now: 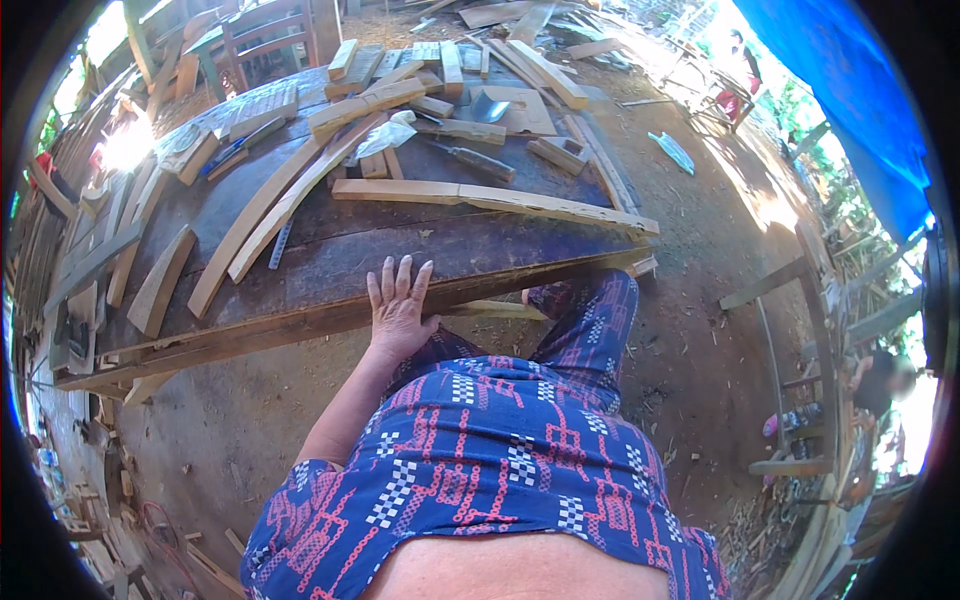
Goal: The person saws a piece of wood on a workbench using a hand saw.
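Note:
My left hand (400, 305) rests on the near edge of a dark wooden workbench (340, 245). Its fingers are stretched out and slightly apart, and nothing is in it. Beyond the fingertips a long, squared wooden strip (490, 199) lies across the bench. Left of the hand lie two long curved wooden pieces, a pale one (285, 215) and a browner one (240, 225), with a narrow ruler-like strip (281, 243) beside them. My right hand does not show anywhere.
Farther back on the bench are several wood offcuts (365, 105), a chisel-like tool (475, 160), a crumpled plastic bag (385, 135) and a small wooden frame (560, 153). A chair (270, 40) stands behind. People (740, 75) are at the right, under a blue tarp (850, 80).

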Demonstrator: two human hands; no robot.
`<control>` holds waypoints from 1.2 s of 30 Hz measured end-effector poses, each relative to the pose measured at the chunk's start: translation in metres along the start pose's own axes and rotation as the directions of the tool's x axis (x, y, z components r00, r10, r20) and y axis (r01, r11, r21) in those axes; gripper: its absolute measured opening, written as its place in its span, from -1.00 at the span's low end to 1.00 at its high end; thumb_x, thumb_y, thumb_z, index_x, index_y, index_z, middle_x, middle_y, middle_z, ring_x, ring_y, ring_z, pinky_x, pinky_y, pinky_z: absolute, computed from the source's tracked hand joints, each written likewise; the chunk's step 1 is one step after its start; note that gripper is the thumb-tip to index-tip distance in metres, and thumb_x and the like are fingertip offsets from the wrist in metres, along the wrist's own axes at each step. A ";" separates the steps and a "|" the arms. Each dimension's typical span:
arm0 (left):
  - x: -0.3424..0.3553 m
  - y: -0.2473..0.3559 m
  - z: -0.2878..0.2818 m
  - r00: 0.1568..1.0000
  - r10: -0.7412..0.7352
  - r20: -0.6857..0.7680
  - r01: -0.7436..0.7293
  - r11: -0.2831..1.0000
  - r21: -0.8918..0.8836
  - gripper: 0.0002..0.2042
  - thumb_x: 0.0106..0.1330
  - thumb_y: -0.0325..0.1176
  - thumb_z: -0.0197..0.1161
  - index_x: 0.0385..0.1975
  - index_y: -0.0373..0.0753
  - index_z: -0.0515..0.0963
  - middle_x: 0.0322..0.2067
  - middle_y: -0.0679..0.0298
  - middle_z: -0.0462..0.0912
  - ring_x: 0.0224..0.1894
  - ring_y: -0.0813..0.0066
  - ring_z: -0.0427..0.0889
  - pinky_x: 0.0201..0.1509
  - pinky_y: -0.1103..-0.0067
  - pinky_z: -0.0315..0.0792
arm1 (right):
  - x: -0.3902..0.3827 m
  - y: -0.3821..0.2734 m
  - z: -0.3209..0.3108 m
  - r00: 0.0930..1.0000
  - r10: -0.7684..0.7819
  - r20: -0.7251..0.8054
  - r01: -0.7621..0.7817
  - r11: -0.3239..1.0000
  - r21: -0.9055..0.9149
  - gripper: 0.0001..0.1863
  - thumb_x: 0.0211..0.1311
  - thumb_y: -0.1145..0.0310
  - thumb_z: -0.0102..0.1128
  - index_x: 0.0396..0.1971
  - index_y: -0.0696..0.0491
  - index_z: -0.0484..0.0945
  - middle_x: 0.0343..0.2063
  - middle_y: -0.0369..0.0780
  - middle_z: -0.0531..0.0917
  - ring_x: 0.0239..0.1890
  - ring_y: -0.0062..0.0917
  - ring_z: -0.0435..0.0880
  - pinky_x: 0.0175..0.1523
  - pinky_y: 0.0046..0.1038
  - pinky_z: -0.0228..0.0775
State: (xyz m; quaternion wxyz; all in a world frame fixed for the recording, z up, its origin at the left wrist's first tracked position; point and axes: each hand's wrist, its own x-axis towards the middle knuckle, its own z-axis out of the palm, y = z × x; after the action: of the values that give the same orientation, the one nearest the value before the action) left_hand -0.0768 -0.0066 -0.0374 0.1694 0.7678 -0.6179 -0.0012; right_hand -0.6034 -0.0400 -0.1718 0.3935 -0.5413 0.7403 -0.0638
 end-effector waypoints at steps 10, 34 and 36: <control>0.005 0.004 0.000 0.999 -0.014 0.030 0.014 1.000 0.009 -0.10 -0.01 -0.07 0.34 0.37 0.02 0.00 0.37 0.08 -0.08 0.43 0.00 -0.26 0.40 0.03 -0.45 | -0.026 0.047 0.018 0.994 0.090 -0.067 -0.091 0.996 -0.010 -0.70 -0.05 0.36 0.21 -0.34 0.26 0.58 -0.41 -0.02 0.67 -0.34 -0.27 0.67 -0.21 -0.31 0.44; -0.001 0.007 -0.001 0.998 -0.010 -0.054 0.008 0.999 -0.034 -0.17 0.01 -0.12 0.34 0.34 -0.01 0.09 0.36 0.04 -0.01 0.43 0.00 -0.20 0.42 0.09 -0.41 | 0.027 -0.083 -0.072 0.874 -0.021 -0.486 0.219 0.909 0.355 -0.83 0.15 0.36 0.14 -0.36 0.15 0.47 -0.64 -0.28 0.49 -0.75 -0.60 0.45 -0.70 -0.52 0.29; 0.001 0.008 -0.001 0.998 0.005 -0.058 -0.007 1.000 -0.027 -0.17 0.01 -0.12 0.33 0.34 0.00 0.09 0.36 0.04 -0.01 0.43 0.00 -0.20 0.42 0.08 -0.41 | 0.007 -0.131 -0.095 0.888 -0.028 -0.459 0.261 0.851 0.455 -0.82 0.19 0.36 0.14 -0.33 0.17 0.45 -0.67 -0.29 0.46 -0.77 -0.66 0.42 -0.70 -0.58 0.27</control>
State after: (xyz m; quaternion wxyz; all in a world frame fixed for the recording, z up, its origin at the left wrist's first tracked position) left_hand -0.0843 -0.0082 -0.0337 0.1978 0.7633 -0.6149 0.0130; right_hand -0.5679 -0.1304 -0.0419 0.3394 -0.4465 0.7223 -0.4047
